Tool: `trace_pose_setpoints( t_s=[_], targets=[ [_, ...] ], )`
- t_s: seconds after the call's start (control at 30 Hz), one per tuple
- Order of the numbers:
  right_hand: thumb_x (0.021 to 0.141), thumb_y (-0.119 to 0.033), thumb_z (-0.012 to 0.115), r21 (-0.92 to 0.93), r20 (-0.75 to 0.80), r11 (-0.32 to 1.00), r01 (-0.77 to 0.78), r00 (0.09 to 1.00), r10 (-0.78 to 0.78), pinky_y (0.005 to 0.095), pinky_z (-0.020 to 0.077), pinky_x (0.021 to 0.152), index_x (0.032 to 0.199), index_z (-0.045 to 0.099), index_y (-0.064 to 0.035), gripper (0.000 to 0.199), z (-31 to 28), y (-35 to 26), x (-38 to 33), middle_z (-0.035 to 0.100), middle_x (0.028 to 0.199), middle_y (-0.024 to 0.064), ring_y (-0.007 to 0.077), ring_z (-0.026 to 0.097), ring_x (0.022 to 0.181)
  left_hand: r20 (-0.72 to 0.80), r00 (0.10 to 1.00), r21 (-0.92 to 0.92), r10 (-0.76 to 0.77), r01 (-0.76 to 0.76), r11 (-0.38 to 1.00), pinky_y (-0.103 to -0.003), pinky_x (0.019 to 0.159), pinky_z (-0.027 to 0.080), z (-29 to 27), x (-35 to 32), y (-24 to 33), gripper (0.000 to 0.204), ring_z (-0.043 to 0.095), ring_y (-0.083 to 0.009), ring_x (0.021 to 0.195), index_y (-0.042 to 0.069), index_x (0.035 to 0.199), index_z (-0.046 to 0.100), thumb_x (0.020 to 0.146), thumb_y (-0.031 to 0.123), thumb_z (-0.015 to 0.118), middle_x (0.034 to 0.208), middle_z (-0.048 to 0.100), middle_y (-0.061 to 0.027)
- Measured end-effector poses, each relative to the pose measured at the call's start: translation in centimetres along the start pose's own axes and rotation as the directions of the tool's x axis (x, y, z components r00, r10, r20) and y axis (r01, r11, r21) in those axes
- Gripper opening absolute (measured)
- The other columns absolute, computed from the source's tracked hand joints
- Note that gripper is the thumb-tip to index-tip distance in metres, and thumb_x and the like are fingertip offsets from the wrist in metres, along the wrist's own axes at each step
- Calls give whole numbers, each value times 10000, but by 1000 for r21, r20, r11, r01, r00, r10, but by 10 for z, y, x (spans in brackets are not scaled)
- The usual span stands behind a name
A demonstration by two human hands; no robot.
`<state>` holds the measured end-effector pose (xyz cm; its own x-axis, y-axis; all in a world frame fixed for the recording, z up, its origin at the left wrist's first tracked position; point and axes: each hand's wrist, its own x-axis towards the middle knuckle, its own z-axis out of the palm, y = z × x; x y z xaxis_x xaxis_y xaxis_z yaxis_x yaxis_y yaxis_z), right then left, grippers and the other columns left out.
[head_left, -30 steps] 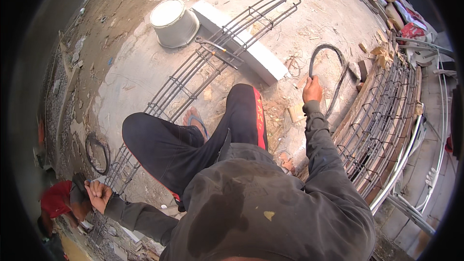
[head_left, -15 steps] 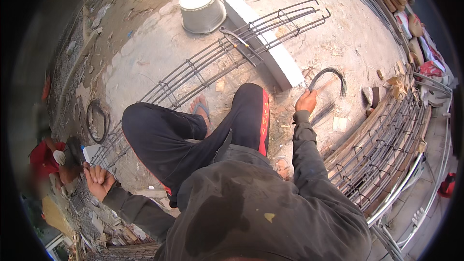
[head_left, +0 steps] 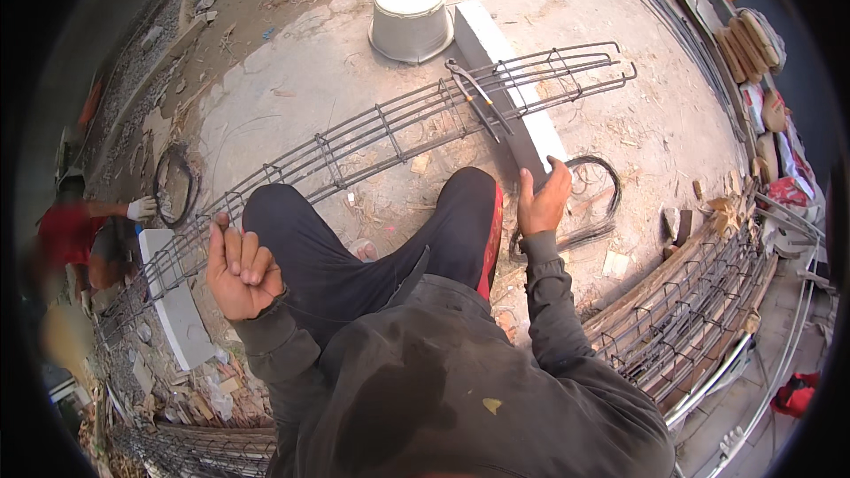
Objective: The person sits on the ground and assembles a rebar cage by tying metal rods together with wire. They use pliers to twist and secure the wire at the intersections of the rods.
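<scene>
My left hand (head_left: 241, 270) is raised beside my left knee, its fingers curled in a pinch. Whatever it may hold is too thin or hidden to make out. My right hand (head_left: 542, 202) has its thumb and fingers apart and holds nothing. Just beyond it, a coil of dark wire (head_left: 615, 190) lies on the ground. In front of my knees a long rebar cage (head_left: 390, 133) runs from lower left to upper right, propped on a white block (head_left: 540, 128). Pincers with yellow-marked handles (head_left: 478, 96) lie across the cage.
An upturned pale bucket (head_left: 411, 22) stands behind the cage. Another block (head_left: 181, 319) supports its left end, near a co-worker's gloved hand (head_left: 142, 208) and a second wire coil (head_left: 175, 190). More rebar cages (head_left: 682, 310) are stacked on planks at right.
My right hand has let go of the wire coil and opened. My left hand has come up and inward, still pinched. The co-worker's gloved hand has reached toward the cage's left end.
</scene>
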<state>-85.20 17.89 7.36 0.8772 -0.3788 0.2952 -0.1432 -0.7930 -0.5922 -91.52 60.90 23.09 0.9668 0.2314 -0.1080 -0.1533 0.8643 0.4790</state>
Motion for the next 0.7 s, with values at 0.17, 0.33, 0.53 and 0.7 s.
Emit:
trace_pose_setpoints(
  t_s=[0.17, 0.33, 0.53, 0.7],
  targets=[
    [908, -461, 730, 333, 211, 941, 62, 968, -139, 436, 483, 969, 1449, 430, 54, 804, 76, -122, -66, 552, 1312, 244, 348, 577, 1197, 108, 973, -100, -204, 215, 972, -230, 404, 370, 52, 27, -34, 325, 330, -94, 497, -36, 1251, 516, 1133, 203, 330, 617, 343, 5],
    [952, -578, 639, 204, 967, 437, -876, 249, 49, 283, 507, 632, 1501, 400, 25, 849, 125, -134, -68, 670, 1103, 157, 184, 671, 820, 147, 955, -24, -256, 262, 965, -231, 398, 369, 76, 16, -21, 326, 337, -90, 489, -24, 1234, 514, 1136, 224, 327, 606, 335, 10],
    [1072, -217, 467, 543, 838, 413, -732, 506, -205, 245, 389, 542, 977, 715, -2, 342, 109, -175, -67, 579, 658, 16, 64, 510, 594, -181, 979, 500, 99, 4, 866, -231, 398, 389, 6, 10, -4, 310, 369, -61, 465, -20, 1149, 567, 1114, 258, 433, 611, 419, 18],
    [1072, -241, 473, 583, 784, 590, -559, 198, -588, 248, 400, 541, 979, 692, 2, 340, 80, -231, -66, 568, 620, 12, 69, 501, 569, -173, 904, 828, 392, -81, 554, -269, 537, 539, -26, 28, -44, 266, 638, -120, 653, 16, 1113, 590, 1100, 255, 475, 776, 635, -61]
  ],
)
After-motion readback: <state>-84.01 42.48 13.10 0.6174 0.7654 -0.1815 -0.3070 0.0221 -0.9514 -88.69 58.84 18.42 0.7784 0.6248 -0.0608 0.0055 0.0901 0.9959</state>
